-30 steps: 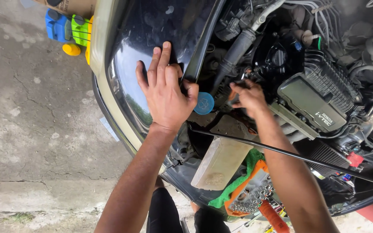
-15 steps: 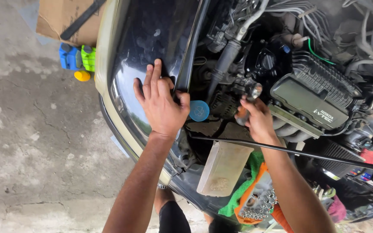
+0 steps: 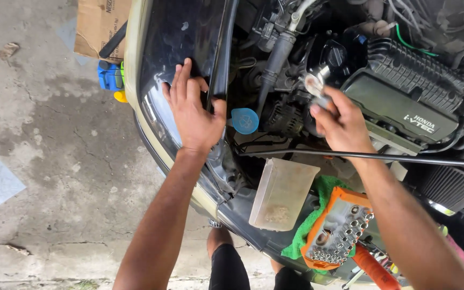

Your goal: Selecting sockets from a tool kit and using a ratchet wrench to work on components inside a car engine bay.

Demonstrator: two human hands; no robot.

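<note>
I look down into an open car engine bay. My left hand [image 3: 193,110] lies flat on the dark headlight [image 3: 175,51], its thumb hooked over the black edge of the front panel. My right hand [image 3: 340,122] is closed on a shiny metal wrench [image 3: 314,86], held above the engine beside the black ribbed engine cover [image 3: 404,88]. A blue round cap [image 3: 244,120] sits between my two hands. A thin black prop rod [image 3: 404,158] runs across under my right wrist.
A clear plastic container [image 3: 280,192] rests on the front of the car. Beside it an orange socket set [image 3: 336,231] lies on a green cloth [image 3: 304,236]. A cardboard box [image 3: 100,27] and blue and yellow items [image 3: 111,78] lie on the concrete floor [image 3: 44,161].
My right hand has lifted out of the engine with the wrench now showing above its fingers. My left hand has stayed on the headlight. The view has shifted a little.
</note>
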